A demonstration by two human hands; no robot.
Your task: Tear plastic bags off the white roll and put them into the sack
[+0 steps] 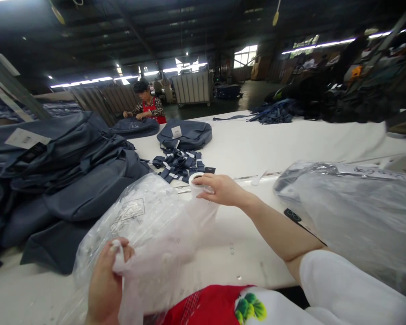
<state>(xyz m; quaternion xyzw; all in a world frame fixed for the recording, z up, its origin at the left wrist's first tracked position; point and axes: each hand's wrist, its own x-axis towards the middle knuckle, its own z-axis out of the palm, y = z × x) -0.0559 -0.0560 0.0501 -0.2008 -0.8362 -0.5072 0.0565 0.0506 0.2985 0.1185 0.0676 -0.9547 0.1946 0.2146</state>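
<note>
My left hand (106,282) is closed on the bunched near edge of a clear plastic bag (145,230) with printed marks that lies on the white table (257,144) in front of me. My right hand (219,188) reaches forward with its fingers pinched round a small roll of white tape (196,182) at the bag's far end. Just beyond the roll lies a heap of several dark blue straps with white labels (181,164).
A pile of dark blue bags (64,176) fills the left of the table. One more blue bag (185,134) lies further back. Crumpled clear plastic (352,207) sits at right, a dark phone (292,215) beside it. Another person (148,106) works at the far end.
</note>
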